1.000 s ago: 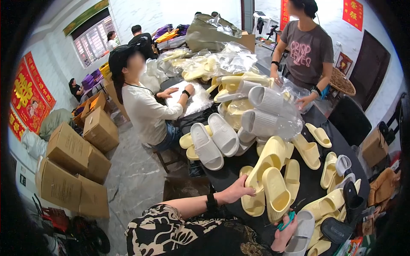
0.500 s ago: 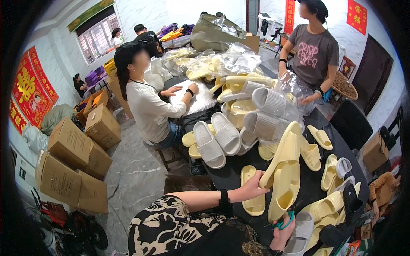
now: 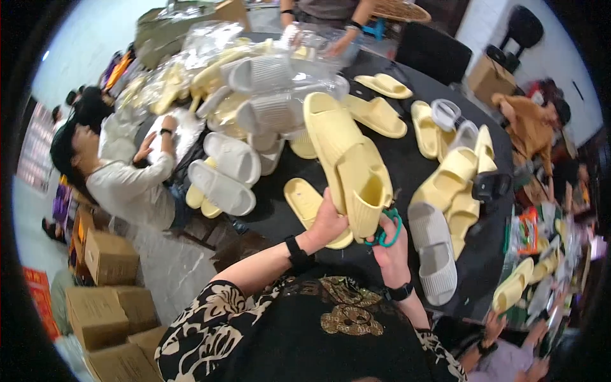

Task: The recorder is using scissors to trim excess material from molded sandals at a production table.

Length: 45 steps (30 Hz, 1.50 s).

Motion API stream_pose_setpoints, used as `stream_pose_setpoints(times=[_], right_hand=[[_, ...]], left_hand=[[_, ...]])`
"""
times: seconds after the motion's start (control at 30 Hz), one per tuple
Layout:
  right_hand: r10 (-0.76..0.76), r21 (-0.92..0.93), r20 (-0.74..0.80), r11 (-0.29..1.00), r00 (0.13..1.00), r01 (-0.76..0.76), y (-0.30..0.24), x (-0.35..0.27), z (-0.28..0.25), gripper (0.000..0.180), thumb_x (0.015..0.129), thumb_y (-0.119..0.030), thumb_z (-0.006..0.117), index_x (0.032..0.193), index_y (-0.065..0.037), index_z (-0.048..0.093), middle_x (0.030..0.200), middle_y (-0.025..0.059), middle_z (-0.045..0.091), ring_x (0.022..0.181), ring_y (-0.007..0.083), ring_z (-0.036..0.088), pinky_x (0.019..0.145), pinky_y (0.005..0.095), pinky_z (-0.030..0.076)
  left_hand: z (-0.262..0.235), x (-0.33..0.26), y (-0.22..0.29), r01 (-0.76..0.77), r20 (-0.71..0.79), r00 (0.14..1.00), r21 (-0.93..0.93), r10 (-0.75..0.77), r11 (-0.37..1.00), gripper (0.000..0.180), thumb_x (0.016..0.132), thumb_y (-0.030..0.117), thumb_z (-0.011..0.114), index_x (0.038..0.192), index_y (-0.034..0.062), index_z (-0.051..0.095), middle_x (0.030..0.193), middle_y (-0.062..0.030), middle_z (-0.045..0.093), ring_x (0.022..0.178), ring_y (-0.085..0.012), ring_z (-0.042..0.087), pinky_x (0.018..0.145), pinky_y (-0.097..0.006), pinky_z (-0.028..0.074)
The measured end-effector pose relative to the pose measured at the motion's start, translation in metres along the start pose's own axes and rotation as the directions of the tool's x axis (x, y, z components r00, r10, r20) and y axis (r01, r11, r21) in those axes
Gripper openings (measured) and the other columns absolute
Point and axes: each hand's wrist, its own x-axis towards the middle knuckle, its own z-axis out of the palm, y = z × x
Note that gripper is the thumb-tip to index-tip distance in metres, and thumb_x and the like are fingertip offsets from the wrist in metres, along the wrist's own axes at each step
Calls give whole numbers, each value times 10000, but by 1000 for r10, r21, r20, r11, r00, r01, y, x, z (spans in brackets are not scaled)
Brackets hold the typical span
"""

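My left hand (image 3: 328,224) is closed around a pair of pale yellow slide slippers (image 3: 350,159), held together above the black table (image 3: 375,286). Green-handled scissors (image 3: 396,223) are in my right hand (image 3: 391,254), close beside the lower end of the slippers; their blades are mostly hidden. Beneath my left hand, a single yellow slipper (image 3: 304,204) lies on the table. To the right of my right hand rests a grey slipper (image 3: 433,254), with several yellow slippers (image 3: 449,175) behind it.
A heap of grey and yellow slippers, partly in clear plastic (image 3: 280,95), covers the far left. Someone in a white top (image 3: 130,188) works at the left edge; another person's arms (image 3: 340,41) reach in at the far side. Cardboard boxes (image 3: 105,312) stand at lower left.
The view has swung to the right, so the table's right side and more people show. The slippers remain in my left hand. My right hand with the scissors shows more fully, still beside them.
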Motion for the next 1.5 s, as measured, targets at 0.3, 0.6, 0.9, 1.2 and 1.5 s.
stream_pose_setpoints(times=[0.3,0.6,0.9,1.2,1.5], right_hand=[[-197,-34,-243,980,950,194,2,-13,-32,373,815,-57,587,1145,19,431,900,86,559,666,168,597,479,279,515],[-285,-233,-236,945,929,231,11,-35,-69,385,835,-67,597,1163,12,412,891,72,532,654,154,603,479,267,509],[-477,-423,-396,853,785,306,4,-88,-88,419,862,-84,561,1234,0,388,787,81,576,579,132,568,506,241,483],[-559,-470,-438,810,704,350,-12,-71,-93,398,884,-136,568,1251,-51,437,785,53,561,563,86,528,443,198,420],[-307,-954,204,153,930,259,-13,-40,-21,612,768,14,574,1336,1,347,1188,261,532,1118,383,513,900,403,417]], left_hand=[[-6,-6,-11,404,488,816,-100,-309,909,672,756,-16,608,1325,8,253,1191,-136,492,1041,-223,556,842,-320,501],[18,24,-6,765,586,634,-378,-506,521,581,853,108,524,1370,53,264,1129,-112,551,928,-229,608,718,-363,536],[98,64,-7,769,720,556,-256,-414,586,497,827,88,524,1301,79,377,1098,-52,572,901,-146,596,738,-307,511],[143,56,-1,487,705,631,-37,-322,873,381,882,303,578,1127,14,533,918,-35,572,789,-95,508,650,-237,446],[63,-10,35,838,672,506,-235,-540,493,370,903,390,540,1073,62,559,911,6,565,814,-85,481,675,-250,411]])
